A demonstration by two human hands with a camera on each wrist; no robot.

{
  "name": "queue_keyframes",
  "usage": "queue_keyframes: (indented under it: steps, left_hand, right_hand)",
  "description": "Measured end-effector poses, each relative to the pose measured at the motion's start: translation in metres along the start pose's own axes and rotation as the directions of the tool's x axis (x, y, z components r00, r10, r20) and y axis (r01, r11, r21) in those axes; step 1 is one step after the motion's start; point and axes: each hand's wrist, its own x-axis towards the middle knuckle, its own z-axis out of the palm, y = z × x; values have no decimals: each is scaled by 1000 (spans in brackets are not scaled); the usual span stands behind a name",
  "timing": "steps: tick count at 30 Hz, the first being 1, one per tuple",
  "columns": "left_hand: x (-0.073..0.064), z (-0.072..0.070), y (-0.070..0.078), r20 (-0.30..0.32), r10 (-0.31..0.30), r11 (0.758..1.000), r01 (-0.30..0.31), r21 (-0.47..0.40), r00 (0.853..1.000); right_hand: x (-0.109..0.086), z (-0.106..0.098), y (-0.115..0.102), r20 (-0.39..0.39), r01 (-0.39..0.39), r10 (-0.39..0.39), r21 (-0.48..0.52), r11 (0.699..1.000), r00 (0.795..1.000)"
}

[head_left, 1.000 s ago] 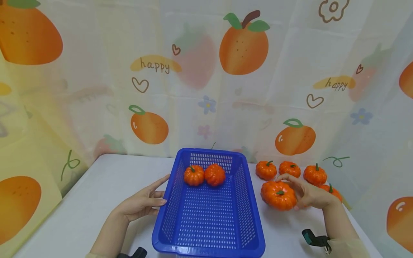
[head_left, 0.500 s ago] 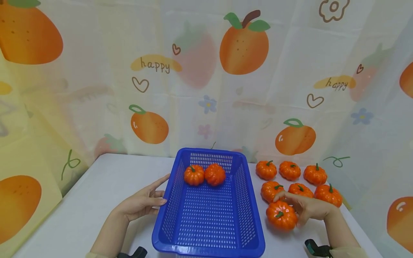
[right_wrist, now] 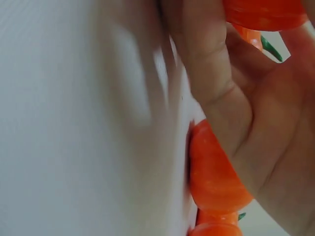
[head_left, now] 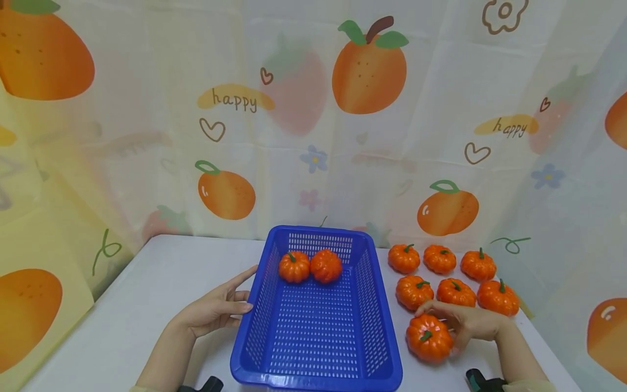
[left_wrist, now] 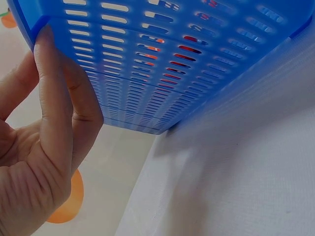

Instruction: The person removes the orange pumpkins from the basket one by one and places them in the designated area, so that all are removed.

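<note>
My right hand [head_left: 465, 322] grips a small orange pumpkin [head_left: 429, 344] with a green stem, fingers and thumb around its sides, low over the table to the right of the basket. In the right wrist view part of that pumpkin [right_wrist: 266, 14] shows at the top, by the fingers. The left hand [head_left: 217, 307] holds the left rim of a blue plastic basket [head_left: 313, 382]; in the left wrist view its fingertips hook under the rim. Two pumpkins, one [head_left: 294, 267] beside the other [head_left: 326, 265], sit at the basket's far end.
Behind the right hand, several more pumpkins stand in two rows, among them a front one [head_left: 413, 292] and a back one [head_left: 404, 258]. The white table [head_left: 122, 305] ends at a fruit-print curtain [head_left: 294, 163] at the back.
My right hand has brought its pumpkin toward me, away from the rows, and lowered it, uncovering the front row behind. The left hand and the basket stay in place.
</note>
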Motion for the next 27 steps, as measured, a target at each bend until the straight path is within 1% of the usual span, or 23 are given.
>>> queue_keyframes:
  steps: [3, 9, 16, 27]
  left_hand:
    - [0, 0, 0, -9, -2, 1000, 2, 7, 1000]
    - [0, 0, 1, -11, -5, 1000, 5, 8, 1000]
    - [0, -1, -1, -7, 0, 1000, 0, 5, 1000]
    - [2, -3, -3, 17, 9, 1000, -9, -4, 1000]
  right_hand:
    - [-4, -1, 1, -8, -1, 1, -8, 1000, 1000]
    - [-8, -3, 1, -39, -40, 38, -36, 999, 999]
    - [-12, -1, -1, -73, -77, 74, -29, 997, 995]
    - [-14, 0, -3, -56, -68, 69, 6, 998, 996]
